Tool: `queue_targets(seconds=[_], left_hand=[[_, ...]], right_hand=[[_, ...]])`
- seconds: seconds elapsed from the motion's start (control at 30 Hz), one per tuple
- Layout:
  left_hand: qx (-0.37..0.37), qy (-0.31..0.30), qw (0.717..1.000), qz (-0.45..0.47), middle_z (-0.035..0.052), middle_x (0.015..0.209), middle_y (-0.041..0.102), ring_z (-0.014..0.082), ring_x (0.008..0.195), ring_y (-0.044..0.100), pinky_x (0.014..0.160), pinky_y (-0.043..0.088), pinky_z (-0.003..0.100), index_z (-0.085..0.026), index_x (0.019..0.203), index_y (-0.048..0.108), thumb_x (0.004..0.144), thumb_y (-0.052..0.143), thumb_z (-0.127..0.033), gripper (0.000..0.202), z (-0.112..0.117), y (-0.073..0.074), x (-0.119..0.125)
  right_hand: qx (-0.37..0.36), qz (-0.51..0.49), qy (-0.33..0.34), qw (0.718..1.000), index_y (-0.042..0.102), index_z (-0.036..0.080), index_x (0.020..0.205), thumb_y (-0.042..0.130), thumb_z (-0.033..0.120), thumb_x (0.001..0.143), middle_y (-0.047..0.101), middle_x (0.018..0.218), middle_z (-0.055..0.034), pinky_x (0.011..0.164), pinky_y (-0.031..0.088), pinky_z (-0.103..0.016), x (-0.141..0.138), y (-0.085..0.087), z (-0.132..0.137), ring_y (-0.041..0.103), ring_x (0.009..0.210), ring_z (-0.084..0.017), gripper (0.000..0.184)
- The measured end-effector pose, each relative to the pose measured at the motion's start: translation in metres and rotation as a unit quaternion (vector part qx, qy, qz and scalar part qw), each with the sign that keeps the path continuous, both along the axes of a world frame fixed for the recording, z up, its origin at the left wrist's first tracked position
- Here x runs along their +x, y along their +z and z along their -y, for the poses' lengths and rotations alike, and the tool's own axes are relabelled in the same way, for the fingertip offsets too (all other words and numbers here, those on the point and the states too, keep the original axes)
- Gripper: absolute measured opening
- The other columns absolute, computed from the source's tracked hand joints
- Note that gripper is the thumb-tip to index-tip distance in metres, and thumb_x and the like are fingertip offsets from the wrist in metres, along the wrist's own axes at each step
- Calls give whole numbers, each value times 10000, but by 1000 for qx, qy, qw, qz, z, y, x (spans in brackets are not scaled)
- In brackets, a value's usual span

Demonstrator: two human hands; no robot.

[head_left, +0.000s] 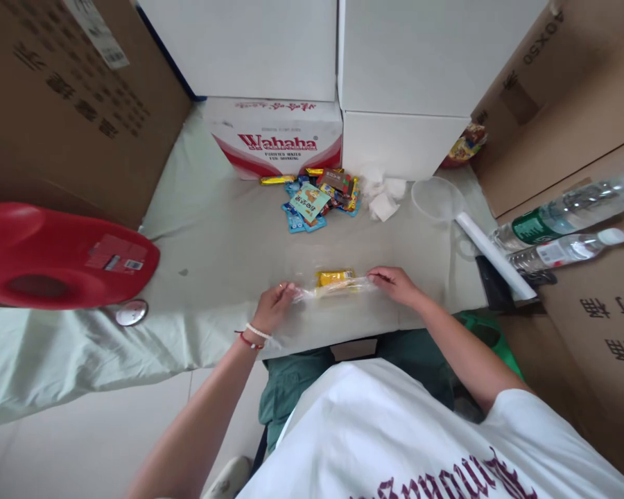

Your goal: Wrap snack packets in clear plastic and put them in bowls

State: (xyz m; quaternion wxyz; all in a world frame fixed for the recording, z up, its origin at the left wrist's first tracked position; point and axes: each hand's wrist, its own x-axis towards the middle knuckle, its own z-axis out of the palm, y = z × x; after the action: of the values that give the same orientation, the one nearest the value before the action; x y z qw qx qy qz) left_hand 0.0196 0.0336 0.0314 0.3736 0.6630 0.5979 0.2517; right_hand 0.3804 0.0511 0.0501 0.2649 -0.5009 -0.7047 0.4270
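A clear plastic bag with a yellow snack packet inside lies at the near edge of the tabletop, stretched out flat between both hands. The left hand pinches its left end and the right hand its right end. The fingers of each hand are closed narrowly on the film, and the packet sits midway between them.

The bag looks very light, thin and limp. It would likely sag or crumple if held at one end only, and the film is probably slick, so the packet could slide about inside. The two ends or the open edge seem the best places to grip, since the middle would buckle around the packet.

Well behind the bag, near a Wahaha carton, lies a loose pile of snack packets, with crumpled tissue just to its right and a clear plastic bowl beyond that. A white roll runs from the bowl toward the right edge of the tabletop, and two water bottles lie on a cardboard box past it. To the left a red container rests on its side, with a small round metal lid beside it. None of these things crowds the hands, and the cloth-covered surface right around the bag carries nothing else.
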Motion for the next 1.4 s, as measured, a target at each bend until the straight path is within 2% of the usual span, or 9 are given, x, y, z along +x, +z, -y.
queue_targets(seconds=[0.13, 0.23, 0.33, 0.47, 0.63, 0.93, 1.13, 1.3, 1.4], left_hand=[[21, 201, 979, -24, 42, 750, 675, 210, 743, 636, 739, 523, 336, -224, 792, 606, 986, 419, -512, 394, -30, -5, -1], [80, 424, 900, -57, 72, 878, 659, 237, 873, 631, 885, 516, 399, -212, 873, 585, 954, 454, -390, 236, -33, 1, -14], [197, 490, 845, -82, 108, 1013, 636, 254, 966, 610, 966, 488, 452, -184, 980, 588, 934, 458, -270, 162, -7, 16, -16], [389, 219, 890, -99, 87, 989, 686, 240, 995, 632, 963, 491, 419, -211, 1016, 688, 931, 517, -174, 195, 34, 37, 24], [317, -67, 933, -158, 114, 1312, 734, 262, 1212, 643, 988, 484, 429, -214, 1306, 694, 915, 474, -89, 466, 26, 35, 89], [168, -99, 947, -255, 94, 1434, 695, 292, 1315, 619, 995, 462, 487, -236, 1382, 685, 987, 471, -148, 458, 9, 16, 100], [180, -86, 953, -227, 118, 1340, 743, 301, 1288, 644, 986, 500, 502, -215, 1271, 741, 975, 490, -139, 395, 10, 5, 97], [198, -102, 973, -56, 89, 1292, 767, 258, 1263, 678, 1084, 535, 468, -227, 1081, 792, 881, 522, -116, 354, 9, -13, 80], [180, 14, 979, 99, 61, 1220, 790, 230, 1162, 724, 1034, 574, 427, -254, 1040, 788, 868, 523, -186, 323, 12, -23, 61]], right_hand=[[-25, 45, -50, 997, 746, 187, 1048, 506, 430, 997, 703, 784, -20, 686, 472, -268, -5, -10, -22, 616, 711, -167, 346], [-25, 134, -70, 988, 741, 184, 1074, 518, 291, 975, 714, 816, -48, 715, 464, -280, -2, -8, -32, 626, 738, -183, 266], [54, 240, -89, 965, 746, 194, 1030, 507, 261, 1002, 731, 958, -112, 791, 465, -317, 2, 7, -48, 651, 879, -231, 250], [135, 308, -39, 941, 731, 171, 1151, 484, 266, 1045, 715, 1120, -154, 920, 465, -360, -14, 25, -84, 629, 1060, -275, 285], [116, 344, 100, 926, 592, 143, 1449, 713, 303, 942, 654, 1363, -199, 1009, 459, -381, -67, 21, -111, 585, 1228, -306, 545], [4, 254, 164, 953, 823, 186, 1052, 682, 241, 934, 803, 950, -34, 753, 462, -242, -84, 18, -126, 697, 849, -180, 192], [150, 128, 245, 949, 792, 204, 1219, 542, 185, 1011, 737, 946, -83, 822, 460, -300, -67, 11, -73, 628, 876, -201, 327], [200, 117, 276, 933, 735, 221, 1304, 445, 179, 1052, 605, 849, -49, 825, 445, -350, -54, -7, -29, 489, 785, -201, 387], [187, 168, 271, 929, 754, 239, 1267, 437, 151, 1044, 572, 885, -53, 839, 441, -364, -55, -10, -22, 454, 818, -212, 397]])
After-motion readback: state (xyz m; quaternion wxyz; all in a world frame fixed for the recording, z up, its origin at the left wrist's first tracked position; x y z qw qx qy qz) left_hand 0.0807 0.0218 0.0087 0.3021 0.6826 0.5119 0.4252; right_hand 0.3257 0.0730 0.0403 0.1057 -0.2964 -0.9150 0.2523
